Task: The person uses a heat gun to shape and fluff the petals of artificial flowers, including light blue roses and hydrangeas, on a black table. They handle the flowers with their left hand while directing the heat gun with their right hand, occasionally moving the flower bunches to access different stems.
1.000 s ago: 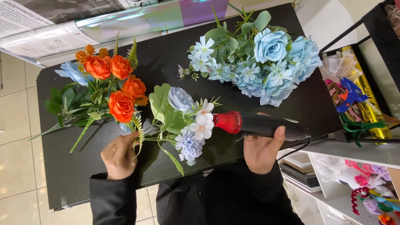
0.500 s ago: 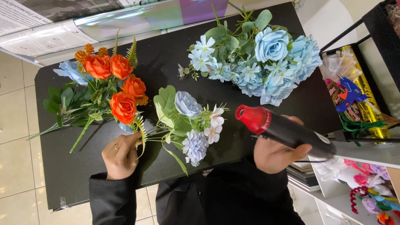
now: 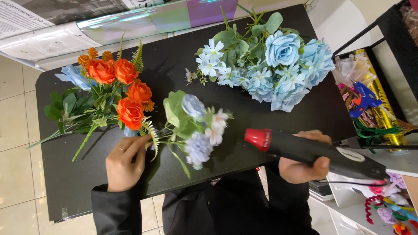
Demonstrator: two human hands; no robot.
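So the black heat gun (image 3: 313, 153) has swung off the flowers since a second ago, when its red nozzle sat right against the white blooms. Now it's pulled out to the right, lying roughly level, red tip aimed left with a clear gap to the petals.

Right hand (image 3: 302, 163) is wrapped tight around the gun's body, thumb underneath, fingers over the top. Left hand (image 3: 126, 162) is closed on the stems of the small blue and white sprig (image 3: 196, 126), pinching them near the table's front edge. The sprig sits mid-table with its blooms pointing right, a bit blurry. Both black sleeves show at the bottom.

Just past the left hand lies the orange rose bunch (image 3: 115, 89), 4 big orange heads plus green leaves, flat on the black table (image 3: 65, 191), touching the sprig's stem end. Farther back and to the right is the big blue bouquet (image 3: 270, 61), well apart from the gun. Iridescent wrapping sheets (image 3: 143, 19) run along the far edge, and a shelf with ribbons (image 3: 370, 113) stands at right.
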